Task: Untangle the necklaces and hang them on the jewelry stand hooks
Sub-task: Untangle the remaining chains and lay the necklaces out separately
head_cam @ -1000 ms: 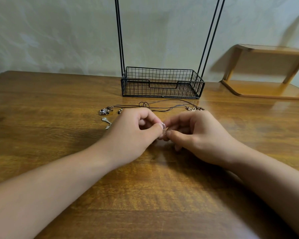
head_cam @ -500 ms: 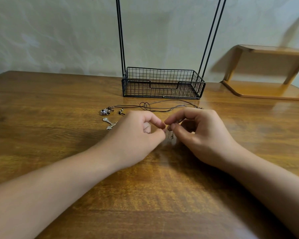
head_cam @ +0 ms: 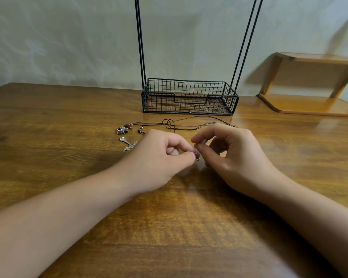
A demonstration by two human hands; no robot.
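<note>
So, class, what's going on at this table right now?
A person is working on a tangle of necklaces at a wooden table. The left hand and right hand meet at their fingertips, each pinching a small piece of jewelry between them. Behind the hands, dark cords lie looped on the table, with a silver charm and a cross pendant to the left. The wire jewelry stand stands further back; its hooks are out of view.
</note>
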